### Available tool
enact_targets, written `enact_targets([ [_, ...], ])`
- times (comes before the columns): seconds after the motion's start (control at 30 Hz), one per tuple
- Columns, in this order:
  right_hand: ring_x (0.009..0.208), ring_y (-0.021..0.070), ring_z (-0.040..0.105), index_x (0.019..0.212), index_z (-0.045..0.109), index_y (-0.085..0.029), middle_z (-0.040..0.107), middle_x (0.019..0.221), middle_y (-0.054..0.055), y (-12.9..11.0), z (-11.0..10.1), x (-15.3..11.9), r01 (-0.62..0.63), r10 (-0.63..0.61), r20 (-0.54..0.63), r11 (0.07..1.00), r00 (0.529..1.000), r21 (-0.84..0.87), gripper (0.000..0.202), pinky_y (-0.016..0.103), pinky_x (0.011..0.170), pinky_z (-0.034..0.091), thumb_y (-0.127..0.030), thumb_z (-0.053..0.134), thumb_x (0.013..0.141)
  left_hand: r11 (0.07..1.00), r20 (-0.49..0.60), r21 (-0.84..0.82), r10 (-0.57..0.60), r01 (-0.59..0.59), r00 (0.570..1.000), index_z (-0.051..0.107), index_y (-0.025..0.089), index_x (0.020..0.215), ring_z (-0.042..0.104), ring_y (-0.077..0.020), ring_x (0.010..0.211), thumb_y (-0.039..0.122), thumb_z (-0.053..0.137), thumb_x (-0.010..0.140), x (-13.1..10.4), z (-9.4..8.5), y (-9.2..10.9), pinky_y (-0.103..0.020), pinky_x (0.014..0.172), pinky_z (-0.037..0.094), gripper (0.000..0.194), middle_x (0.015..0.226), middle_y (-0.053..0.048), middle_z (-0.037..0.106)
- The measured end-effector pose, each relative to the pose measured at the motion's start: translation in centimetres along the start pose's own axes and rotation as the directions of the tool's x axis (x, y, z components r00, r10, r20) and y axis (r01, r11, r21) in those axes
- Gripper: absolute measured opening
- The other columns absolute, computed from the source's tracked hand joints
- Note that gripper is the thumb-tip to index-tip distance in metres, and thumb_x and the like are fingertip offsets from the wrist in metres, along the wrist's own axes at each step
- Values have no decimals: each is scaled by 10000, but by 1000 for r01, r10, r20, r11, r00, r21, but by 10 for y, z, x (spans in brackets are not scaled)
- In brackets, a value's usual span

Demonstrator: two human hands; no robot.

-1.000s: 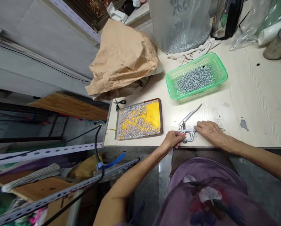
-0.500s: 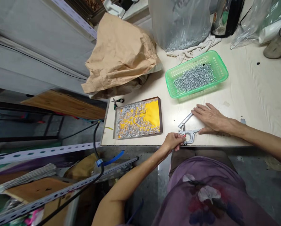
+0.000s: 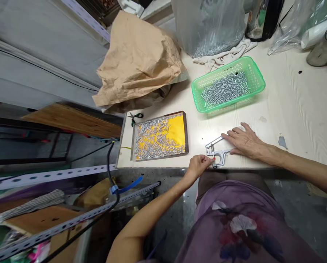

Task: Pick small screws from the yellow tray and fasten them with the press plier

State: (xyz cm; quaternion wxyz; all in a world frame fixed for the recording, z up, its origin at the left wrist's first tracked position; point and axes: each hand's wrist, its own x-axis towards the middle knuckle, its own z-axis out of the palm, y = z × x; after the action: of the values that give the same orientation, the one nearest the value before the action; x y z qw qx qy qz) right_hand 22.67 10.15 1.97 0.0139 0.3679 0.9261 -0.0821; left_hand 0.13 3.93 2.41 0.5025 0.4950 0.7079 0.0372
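Metal snap-fastener pliers point(image 3: 220, 156) with a spring lie at the table's front edge, with a bit of red at the jaws. My right hand point(image 3: 244, 141) spans the handles, fingertips on the upper one and thumb at the lower one. At the jaws, the thumb and fingers of my left hand point(image 3: 198, 167) are pinched together; whatever is between them is too small to make out. Left of the pliers is a shallow tray point(image 3: 186, 137) with a yellow bottom, holding many small metal pieces point(image 3: 163, 144). Behind the pliers stands a green plastic basket point(image 3: 226, 106) of small spring-like metal parts point(image 3: 225, 89).
Green-handled scissors point(image 3: 135, 117) lie behind the tray. A crumpled brown paper bag point(image 3: 141, 62) stands at the back left, beside a large clear plastic bag point(image 3: 209, 29) and a cloth point(image 3: 226, 58). A metal container point(image 3: 320, 49) is at the far right.
The pliers' upper handle has come down towards the lower one under my right fingers. My left hand has drawn slightly left, its pinch still at the jaws.
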Motion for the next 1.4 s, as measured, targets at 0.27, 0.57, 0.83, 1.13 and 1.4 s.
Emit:
enact_targets([
  [0.27,922,254,562,1298,480,-141,694,963,96,-10,11,-7,1,-1,-81,1000,997,1,490,456,967,253,-321,630,867,567,0,605,702,-559,712,544,183,1232,520,-277,1156,395,720,801,23,20,25,-409,935,477,513,1273,-121,587],
  [0.57,991,292,526,1205,535,-97,627,1092,158,-7,9,-19,-106,110,-86,993,990,51,470,369,790,365,-318,682,816,433,160,702,678,-565,718,454,154,1316,519,-276,1054,406,700,807,41,19,42,-413,860,481,619,1190,-123,560],
  [0.83,822,215,502,920,630,-146,617,838,83,-4,16,-8,-29,34,-105,998,994,53,116,320,697,319,-198,526,922,462,94,723,672,-515,735,598,201,1114,522,-228,934,375,598,900,40,25,41,-337,751,459,276,968,-63,583],
  [1.13,860,234,527,956,648,-137,632,879,110,-2,16,-4,-84,89,-77,994,993,68,160,326,734,364,-264,563,909,473,37,733,691,-489,722,583,172,1146,564,-240,969,308,584,908,43,28,42,-362,792,509,274,1035,-86,631],
  [1.4,998,266,559,1233,567,-121,632,1169,165,28,6,-6,-27,37,-59,986,998,165,378,380,868,428,-321,507,918,413,-106,681,872,-604,477,501,109,1295,423,-285,1374,155,411,961,36,78,4,-475,1099,412,350,1407,-189,515],
])
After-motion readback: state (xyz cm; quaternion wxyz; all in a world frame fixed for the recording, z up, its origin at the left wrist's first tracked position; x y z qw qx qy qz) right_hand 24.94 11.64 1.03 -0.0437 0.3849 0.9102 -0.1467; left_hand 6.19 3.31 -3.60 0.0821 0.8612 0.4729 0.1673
